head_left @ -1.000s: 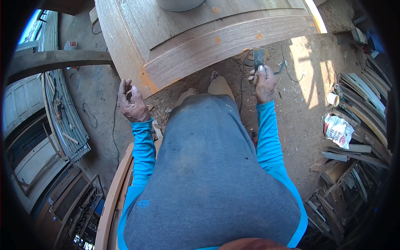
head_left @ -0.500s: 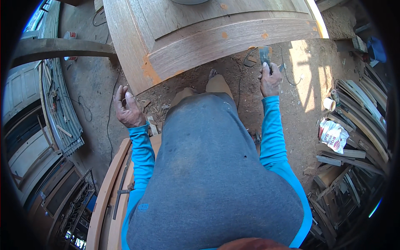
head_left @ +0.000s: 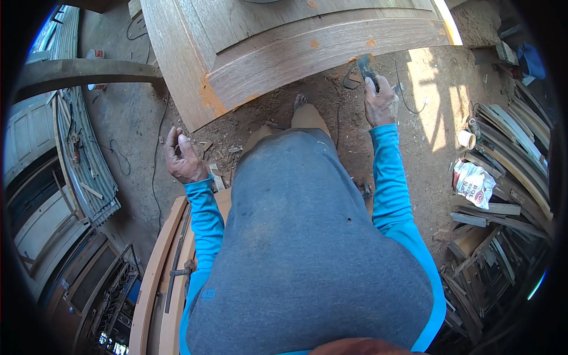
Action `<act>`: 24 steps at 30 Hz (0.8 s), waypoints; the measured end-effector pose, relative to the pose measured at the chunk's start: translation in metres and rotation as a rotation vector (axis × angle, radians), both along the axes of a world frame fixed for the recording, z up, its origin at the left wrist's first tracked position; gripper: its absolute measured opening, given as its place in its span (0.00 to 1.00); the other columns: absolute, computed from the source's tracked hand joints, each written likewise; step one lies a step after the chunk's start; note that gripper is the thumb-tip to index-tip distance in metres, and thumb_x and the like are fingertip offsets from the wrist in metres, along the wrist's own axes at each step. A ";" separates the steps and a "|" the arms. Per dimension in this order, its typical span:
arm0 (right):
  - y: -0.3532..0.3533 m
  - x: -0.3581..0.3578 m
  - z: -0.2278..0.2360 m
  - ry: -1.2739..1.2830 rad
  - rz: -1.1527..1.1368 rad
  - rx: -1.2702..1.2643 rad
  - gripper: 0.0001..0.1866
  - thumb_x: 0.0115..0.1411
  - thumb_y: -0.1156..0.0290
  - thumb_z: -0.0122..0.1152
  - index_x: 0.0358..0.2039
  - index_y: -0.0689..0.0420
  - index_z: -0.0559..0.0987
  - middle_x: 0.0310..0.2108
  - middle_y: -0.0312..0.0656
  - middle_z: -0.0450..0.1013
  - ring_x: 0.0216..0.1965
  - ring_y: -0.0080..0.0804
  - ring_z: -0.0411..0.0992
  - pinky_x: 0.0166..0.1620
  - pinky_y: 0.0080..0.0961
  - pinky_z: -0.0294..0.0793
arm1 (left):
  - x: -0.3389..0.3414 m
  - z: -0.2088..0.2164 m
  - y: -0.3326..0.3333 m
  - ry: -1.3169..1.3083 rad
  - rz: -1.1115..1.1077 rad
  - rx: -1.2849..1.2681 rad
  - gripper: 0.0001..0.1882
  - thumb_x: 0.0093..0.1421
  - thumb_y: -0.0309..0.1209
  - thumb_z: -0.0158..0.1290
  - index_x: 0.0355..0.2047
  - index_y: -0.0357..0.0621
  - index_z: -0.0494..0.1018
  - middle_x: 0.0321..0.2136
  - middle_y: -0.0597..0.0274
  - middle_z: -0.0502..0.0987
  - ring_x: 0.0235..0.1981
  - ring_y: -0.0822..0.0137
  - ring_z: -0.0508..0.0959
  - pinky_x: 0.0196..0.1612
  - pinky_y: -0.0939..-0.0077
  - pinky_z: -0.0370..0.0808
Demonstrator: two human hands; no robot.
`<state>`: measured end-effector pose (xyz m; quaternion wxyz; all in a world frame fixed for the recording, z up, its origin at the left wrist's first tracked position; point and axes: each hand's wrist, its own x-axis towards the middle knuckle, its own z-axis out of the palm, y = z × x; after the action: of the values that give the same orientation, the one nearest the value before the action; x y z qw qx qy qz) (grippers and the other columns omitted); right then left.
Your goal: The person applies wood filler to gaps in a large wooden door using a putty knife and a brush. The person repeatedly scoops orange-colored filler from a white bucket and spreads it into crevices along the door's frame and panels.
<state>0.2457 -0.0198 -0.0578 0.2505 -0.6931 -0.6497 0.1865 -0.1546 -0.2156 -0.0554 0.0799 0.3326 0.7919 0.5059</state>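
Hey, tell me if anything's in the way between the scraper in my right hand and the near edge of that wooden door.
Nothing visible is: the scraper in your right hand has its blade right by the wooden door's near edge. Whether they touch, I can't tell.

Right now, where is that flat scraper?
In the head view, right of the upper middle, the scraper is in the right hand, close to the near edge of the wooden panel.
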 end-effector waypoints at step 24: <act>0.097 -0.066 0.014 -0.123 0.273 0.135 0.14 0.68 0.62 0.57 0.44 0.57 0.84 0.40 0.55 0.77 0.43 0.56 0.76 0.49 0.46 0.75 | -0.003 -0.004 -0.018 -0.163 0.018 -0.041 0.17 0.71 0.30 0.53 0.57 0.34 0.75 0.49 0.52 0.81 0.51 0.66 0.80 0.56 0.73 0.75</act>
<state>0.1795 0.0772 -0.0441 0.2286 -0.5902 -0.7629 0.1321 -0.1574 -0.2336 -0.0598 0.1463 0.2817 0.7958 0.5157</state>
